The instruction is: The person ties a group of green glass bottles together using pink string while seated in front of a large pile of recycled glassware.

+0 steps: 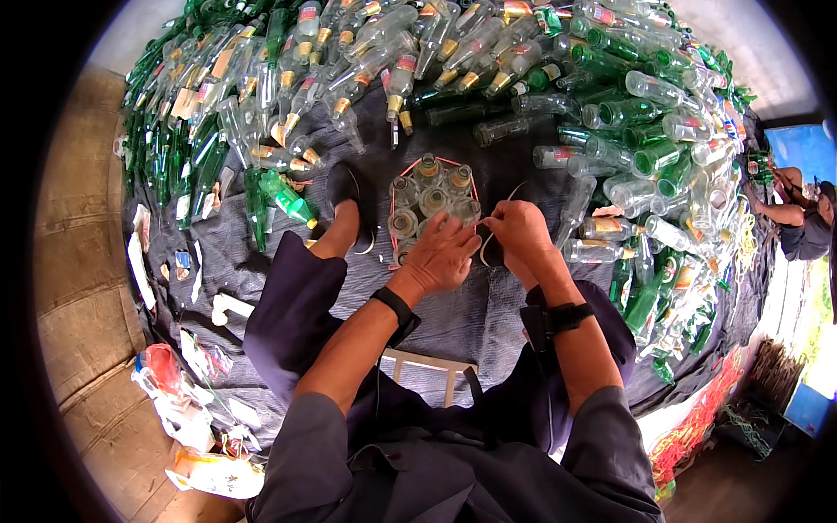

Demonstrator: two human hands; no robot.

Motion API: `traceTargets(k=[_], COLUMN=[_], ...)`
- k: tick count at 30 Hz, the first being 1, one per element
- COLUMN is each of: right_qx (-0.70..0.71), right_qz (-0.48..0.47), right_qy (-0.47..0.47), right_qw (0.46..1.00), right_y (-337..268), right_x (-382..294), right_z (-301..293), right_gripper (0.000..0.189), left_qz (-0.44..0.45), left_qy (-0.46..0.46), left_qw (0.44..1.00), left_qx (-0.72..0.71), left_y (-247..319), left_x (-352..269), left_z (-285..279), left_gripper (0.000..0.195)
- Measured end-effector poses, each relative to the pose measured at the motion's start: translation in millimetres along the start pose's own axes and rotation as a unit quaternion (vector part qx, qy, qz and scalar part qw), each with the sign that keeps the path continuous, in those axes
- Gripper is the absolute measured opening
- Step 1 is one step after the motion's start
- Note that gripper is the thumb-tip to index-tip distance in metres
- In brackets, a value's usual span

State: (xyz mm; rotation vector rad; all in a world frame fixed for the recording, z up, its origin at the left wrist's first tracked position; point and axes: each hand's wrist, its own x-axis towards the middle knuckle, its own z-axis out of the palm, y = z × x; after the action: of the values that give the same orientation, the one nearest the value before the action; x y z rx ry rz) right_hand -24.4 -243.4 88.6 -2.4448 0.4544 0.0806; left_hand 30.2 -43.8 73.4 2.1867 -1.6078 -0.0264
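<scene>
A cluster of several clear glass bottles (433, 200) stands upright on dark fabric between my feet. Around it runs a pink string (392, 221). My left hand (444, 253) lies over the near side of the cluster, its fingers at the bottle necks and beside the string; whether it grips anything is unclear. On the cluster's right side, my right hand (521, 225) pinches the string between thumb and forefinger, close to the left fingertips. The nearest bottles are partly hidden by my left hand.
Piled clear bottles (386, 39) and green bottles (644, 157) curve around the far side and right. A green plastic bottle (288, 198) lies by my left shoe (344, 196). Red string (693, 418) is heaped at lower right. Another person (801, 219) sits at far right.
</scene>
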Motion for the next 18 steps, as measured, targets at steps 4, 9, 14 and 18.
traceTargets(k=[4,9,14,18], right_qx=[-0.092,-0.178,-0.257,-0.263], right_qz=[-0.101,-0.199,-0.243,-0.257], right_qy=[-0.024,-0.077,-0.117,-0.120], right_qw=[0.990,0.961,0.928,0.922], right_y=[-7.2,-25.2,-42.2,-41.5], right_x=[10.9,31.8,48.3,61.6], right_z=[-13.8,-20.1,-13.5,-6.9], right_gripper=[0.016,0.010,0.005,0.009], left_qz=[0.016,0.040,0.048,0.055], left_qy=[0.020,0.040,0.052,0.077], left_qw=[1.000,0.998,0.997,0.995], left_qx=[0.011,0.012,0.028,0.040], left_y=[-2.3,-3.1,-2.8,-1.7], left_x=[-0.9,0.1,-3.1,-3.5], left_z=[4.6,5.4,8.5,10.0], left_gripper=[0.038,0.029,0.026,0.028])
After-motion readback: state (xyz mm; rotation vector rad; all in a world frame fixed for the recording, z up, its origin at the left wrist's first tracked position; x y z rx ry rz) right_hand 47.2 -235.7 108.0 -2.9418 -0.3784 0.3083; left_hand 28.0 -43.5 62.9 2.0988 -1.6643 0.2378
